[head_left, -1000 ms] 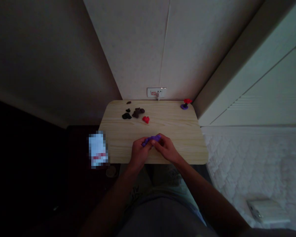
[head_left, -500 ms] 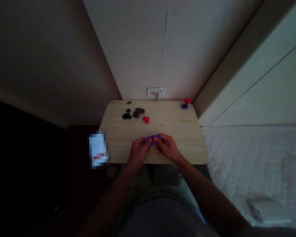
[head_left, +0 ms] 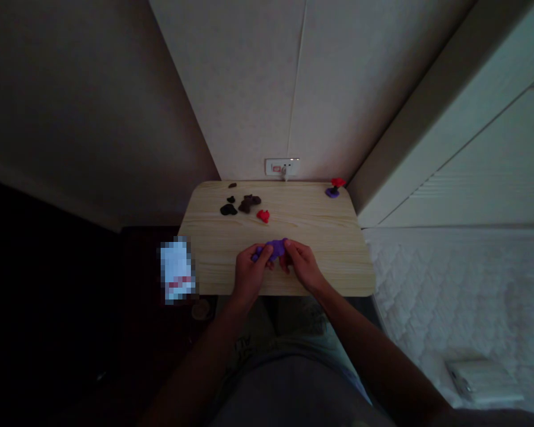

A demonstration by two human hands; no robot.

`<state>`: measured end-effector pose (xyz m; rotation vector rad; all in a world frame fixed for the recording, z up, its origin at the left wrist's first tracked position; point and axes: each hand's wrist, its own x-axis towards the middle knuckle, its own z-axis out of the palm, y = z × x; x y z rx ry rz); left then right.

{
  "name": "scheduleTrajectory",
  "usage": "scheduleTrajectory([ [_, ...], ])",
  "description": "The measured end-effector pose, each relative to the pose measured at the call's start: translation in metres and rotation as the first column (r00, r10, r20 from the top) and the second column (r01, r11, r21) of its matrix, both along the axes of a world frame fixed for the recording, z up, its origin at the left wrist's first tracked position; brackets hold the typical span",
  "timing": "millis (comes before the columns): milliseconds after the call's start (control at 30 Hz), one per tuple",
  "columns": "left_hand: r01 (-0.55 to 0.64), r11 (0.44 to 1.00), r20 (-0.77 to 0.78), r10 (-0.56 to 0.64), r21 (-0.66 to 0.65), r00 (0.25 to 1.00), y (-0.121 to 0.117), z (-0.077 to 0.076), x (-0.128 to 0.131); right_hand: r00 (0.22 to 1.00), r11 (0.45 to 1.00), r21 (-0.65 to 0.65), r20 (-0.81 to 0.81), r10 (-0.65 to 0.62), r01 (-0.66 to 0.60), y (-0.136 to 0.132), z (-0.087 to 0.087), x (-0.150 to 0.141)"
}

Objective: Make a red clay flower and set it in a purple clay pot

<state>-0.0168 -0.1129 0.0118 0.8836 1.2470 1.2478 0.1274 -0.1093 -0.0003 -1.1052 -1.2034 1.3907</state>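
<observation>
A lumpy piece of purple modelling clay (head_left: 276, 249) is held between my two hands, above the front half of the small wooden table (head_left: 222, 237). My left hand (head_left: 250, 270) pinches its left end, thumb on top. At its right end, my right hand (head_left: 303, 263) grips the edge between thumb and fingers. Beyond the hands lie a red clay lump (head_left: 263, 216), a brown clay lump (head_left: 249, 203) and a flat black clay piece (head_left: 228, 209). A small clay flower (head_left: 337, 182) with a red top stands upright on a purple base at the back right corner.
Small dark bits (head_left: 231, 199) lie at the back left of the table. A wall socket (head_left: 282, 166) with a plug sits just behind the table. To the right is a quilted mattress (head_left: 454, 296) with a pale box-like object (head_left: 485, 379). A blurred-out bright patch (head_left: 178, 270) is at the left.
My right thumb has shifted from the middle of the purple clay to its right end, so more of the clay shows. The pieces on the table have stayed put.
</observation>
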Motion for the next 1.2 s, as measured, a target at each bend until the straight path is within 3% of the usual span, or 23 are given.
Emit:
scheduleTrajectory([
  [167,0.01,1.0,-0.028,-0.01,0.003,1.0,-0.002,0.001,0.002,0.999,0.999,-0.009,-0.024,0.043,-0.043,0.001,-0.008,-0.002],
  [533,0.066,0.998,-0.12,-0.065,0.006,0.991,-0.001,0.006,-0.004,0.998,0.999,0.004,-0.051,0.037,-0.037,0.002,-0.008,0.001],
  [900,-0.031,0.999,-0.082,0.029,-0.016,0.996,-0.001,-0.009,-0.004,0.994,0.995,-0.045,-0.067,0.089,-0.092,0.001,-0.008,-0.001],
  [1200,0.056,0.998,-0.152,-0.055,0.002,0.987,0.001,0.002,-0.01,0.986,0.987,-0.032,-0.059,0.158,-0.161,0.0,-0.011,-0.001],
])
